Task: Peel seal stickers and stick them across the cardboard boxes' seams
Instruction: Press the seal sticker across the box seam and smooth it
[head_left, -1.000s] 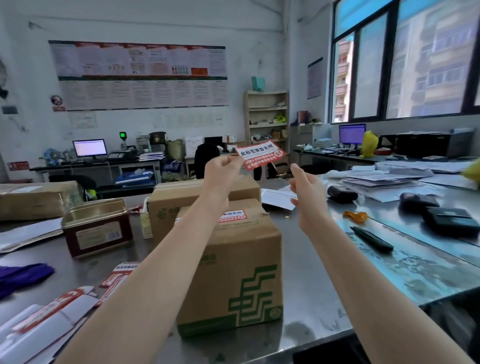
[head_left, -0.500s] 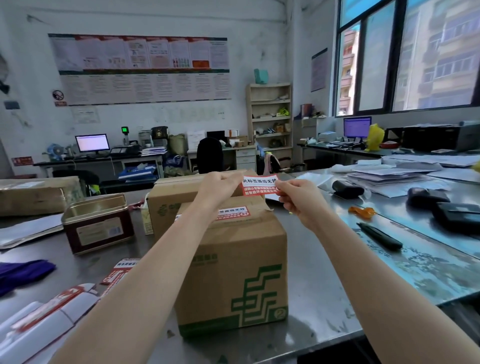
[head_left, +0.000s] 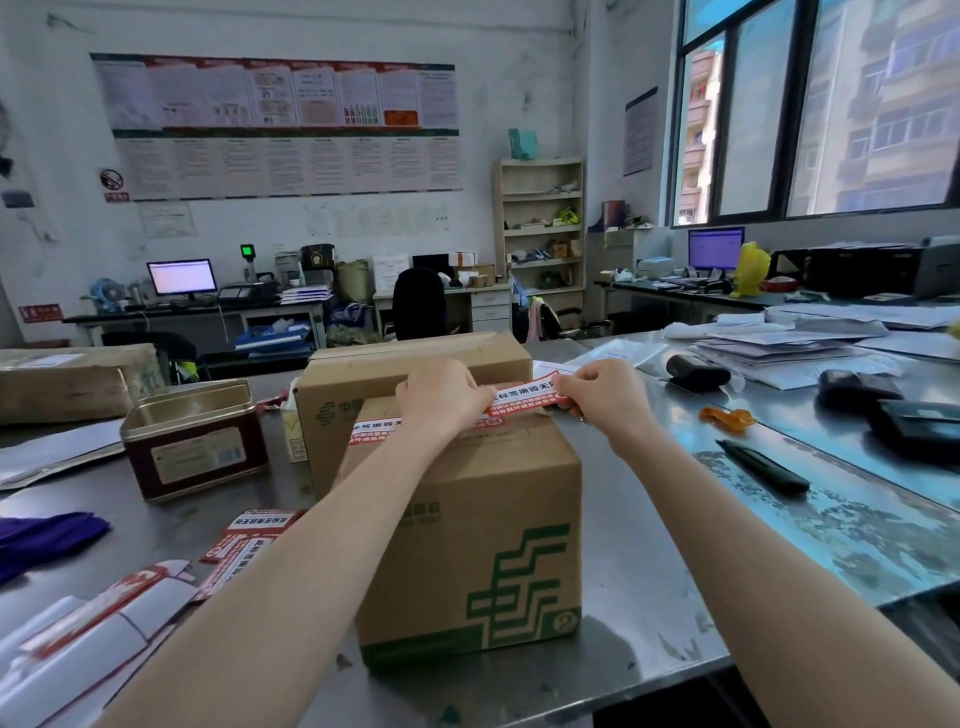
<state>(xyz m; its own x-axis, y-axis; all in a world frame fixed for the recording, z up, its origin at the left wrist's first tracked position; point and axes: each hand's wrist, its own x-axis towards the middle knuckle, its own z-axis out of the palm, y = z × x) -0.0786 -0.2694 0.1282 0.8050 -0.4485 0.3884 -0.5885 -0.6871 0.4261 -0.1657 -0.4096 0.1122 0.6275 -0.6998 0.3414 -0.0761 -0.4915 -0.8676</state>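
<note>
While both hands (head_left: 441, 397) (head_left: 602, 397) pinch the sticker (head_left: 524, 400) over the box (head_left: 467, 519), press it across the seam.

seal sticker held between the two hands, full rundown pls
The seal sticker is a long red-and-white strip printed with Chinese characters, thin and papery or film-like. It is stretched roughly level over the far top edge of the nearer cardboard box. The left hand pinches its left end and the right hand pinches its right end, so only the middle shows. Whether it already touches the box top cannot be told. A similar sticker, already stuck on the box top, lies just left of it.
</note>
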